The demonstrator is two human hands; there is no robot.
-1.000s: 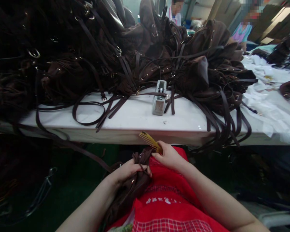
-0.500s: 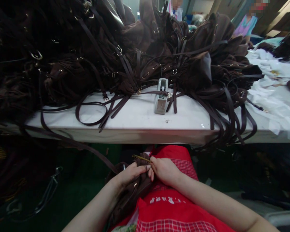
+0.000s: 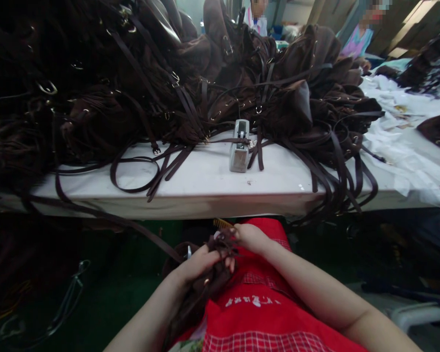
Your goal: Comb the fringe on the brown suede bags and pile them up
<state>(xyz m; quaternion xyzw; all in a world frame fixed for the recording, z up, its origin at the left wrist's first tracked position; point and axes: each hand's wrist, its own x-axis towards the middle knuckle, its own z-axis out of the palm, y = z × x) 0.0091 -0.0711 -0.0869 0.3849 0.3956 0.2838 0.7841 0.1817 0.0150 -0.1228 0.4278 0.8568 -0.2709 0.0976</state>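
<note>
A dark brown bag [image 3: 201, 288] lies in my lap over a red apron [image 3: 264, 303]. My left hand [image 3: 201, 261] is closed round the bag's brown fringe tassel [image 3: 225, 242]. My right hand [image 3: 251, 237] is closed on a yellow comb [image 3: 222, 223], whose teeth stick out to the left just above the tassel. Both hands sit below the front edge of the white table [image 3: 212, 183].
A big heap of dark brown bags [image 3: 161, 83] with dangling straps [image 3: 337, 171] covers the back of the table. A grey tape dispenser [image 3: 239, 146] stands near the middle. White sheets [image 3: 407, 146] lie at the right. Other people sit beyond the pile.
The comb went from raised above the tassel, down flat against it, and now pokes out past it again. My left hand has kept its grip on the tassel.
</note>
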